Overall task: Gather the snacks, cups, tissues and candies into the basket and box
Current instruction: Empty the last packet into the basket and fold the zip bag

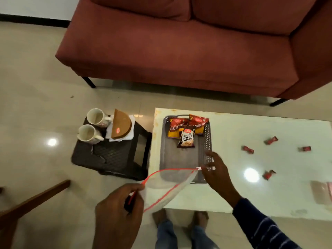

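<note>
Both hands pinch zip bag [167, 186] mouth: left hand [118, 211], right hand [216, 172] fingers clamped over basket [208, 141] near edge; candies [248, 149] scattered right on desk [233, 194].

The right arm wears a dark navy sleeve [265, 229] with thin pale stripes running across it in loose pairs; the cuff ends just above the wrist, leaving the right hand [217, 171] bare. The left hand [116, 211] and its wrist are bare, with no sleeve in sight. Below are blue jeans [181, 236], faded at the shins, and bare feet [179, 217].
</note>
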